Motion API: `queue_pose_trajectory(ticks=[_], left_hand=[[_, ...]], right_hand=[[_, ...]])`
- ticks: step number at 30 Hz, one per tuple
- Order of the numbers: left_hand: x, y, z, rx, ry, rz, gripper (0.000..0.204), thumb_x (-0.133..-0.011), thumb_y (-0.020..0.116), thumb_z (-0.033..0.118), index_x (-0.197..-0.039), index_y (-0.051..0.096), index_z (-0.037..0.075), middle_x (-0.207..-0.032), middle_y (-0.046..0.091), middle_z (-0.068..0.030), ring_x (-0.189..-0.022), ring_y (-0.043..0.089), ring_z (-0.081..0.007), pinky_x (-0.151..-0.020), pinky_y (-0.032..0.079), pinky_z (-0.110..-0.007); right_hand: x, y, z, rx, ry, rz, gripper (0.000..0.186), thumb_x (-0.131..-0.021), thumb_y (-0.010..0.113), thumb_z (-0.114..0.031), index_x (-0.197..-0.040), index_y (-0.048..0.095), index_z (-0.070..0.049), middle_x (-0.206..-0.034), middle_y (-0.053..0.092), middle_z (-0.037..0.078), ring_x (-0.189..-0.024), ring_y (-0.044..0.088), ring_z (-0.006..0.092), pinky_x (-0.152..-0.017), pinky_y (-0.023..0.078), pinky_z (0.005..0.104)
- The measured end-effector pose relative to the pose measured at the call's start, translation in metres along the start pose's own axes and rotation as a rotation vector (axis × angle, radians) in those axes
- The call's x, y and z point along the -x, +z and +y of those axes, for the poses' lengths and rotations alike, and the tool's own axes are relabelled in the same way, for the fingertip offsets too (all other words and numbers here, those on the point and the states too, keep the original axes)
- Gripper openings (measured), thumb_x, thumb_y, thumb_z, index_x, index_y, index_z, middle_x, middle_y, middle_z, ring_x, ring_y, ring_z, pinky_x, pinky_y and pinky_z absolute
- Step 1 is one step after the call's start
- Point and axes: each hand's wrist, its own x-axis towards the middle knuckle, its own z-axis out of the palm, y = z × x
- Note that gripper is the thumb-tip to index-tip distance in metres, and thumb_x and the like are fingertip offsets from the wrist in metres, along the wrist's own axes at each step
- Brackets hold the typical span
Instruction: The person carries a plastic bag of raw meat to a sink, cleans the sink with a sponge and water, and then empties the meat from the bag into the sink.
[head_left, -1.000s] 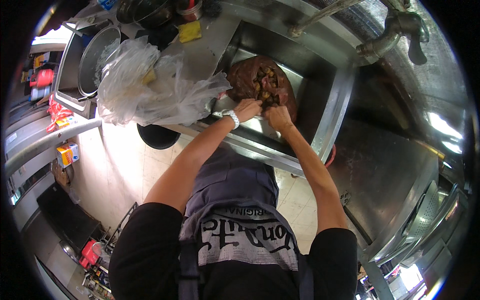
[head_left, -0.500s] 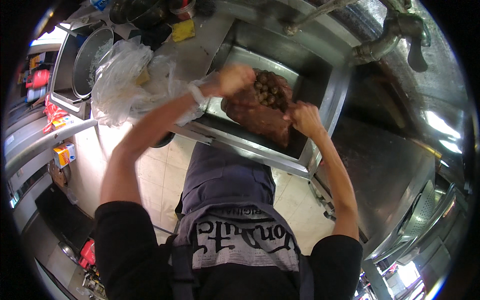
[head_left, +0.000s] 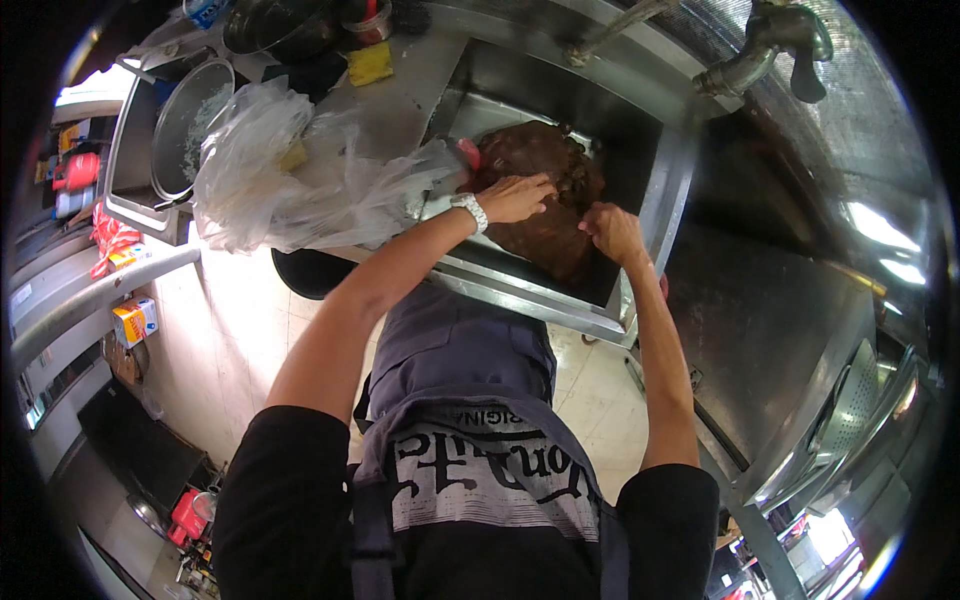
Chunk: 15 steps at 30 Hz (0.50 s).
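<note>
A large dark brown bag (head_left: pixel 540 200), full of small round brown pieces, hangs inside the steel sink (head_left: pixel 650 190). My left hand (head_left: pixel 515 195), with a white watch at the wrist, grips the bag's near edge. My right hand (head_left: pixel 612 232) clutches the bag's right side, fingers closed on the film. Both forearms reach up from the lower edge over my grey apron.
A heap of crumpled clear plastic bags (head_left: pixel 300 185) lies on the counter left of the sink. Behind it stand a metal pot (head_left: pixel 185 125), a dark pan and a yellow sponge (head_left: pixel 370 65). A tap (head_left: pixel 770 45) juts over the sink's far right. A steel worktop (head_left: pixel 790 340) extends to the right.
The bag was raised and tilted half a second ago with my left arm lifted high; now it is lower in the sink and both hands sit close together on it.
</note>
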Motion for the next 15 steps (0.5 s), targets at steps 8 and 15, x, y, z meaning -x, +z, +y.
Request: queue_pose_trajectory(ticks=[8, 15], left_hand=[[-0.021, 0.032, -0.01, 0.031, -0.001, -0.075, 0.016, -0.083, 0.054, 0.017, -0.087, 0.057, 0.002, -0.09, 0.058, -0.015, -0.086, 0.057, -0.0347, -0.071, 0.045, -0.044], [-0.006, 0.044, -0.016, 0.084, -0.099, 0.016, 0.02, -0.082, 0.049, 0.017, -0.072, 0.056, 0.001, -0.071, 0.057, -0.0208, -0.072, 0.056, -0.0392, -0.065, 0.042, -0.047]], right_hand=[[0.0, 0.004, -0.006, -0.01, 0.183, -0.099, 0.023, -0.078, 0.059, -0.029, -0.083, 0.065, -0.007, -0.088, 0.062, 0.008, -0.082, 0.06, 0.0312, -0.067, 0.048, 0.042], [-0.023, 0.027, -0.044, 0.187, 0.334, -0.187, 0.038, -0.069, 0.062, -0.047, -0.08, 0.069, -0.01, -0.082, 0.065, 0.013, -0.079, 0.064, 0.0276, -0.067, 0.05, 0.0385]])
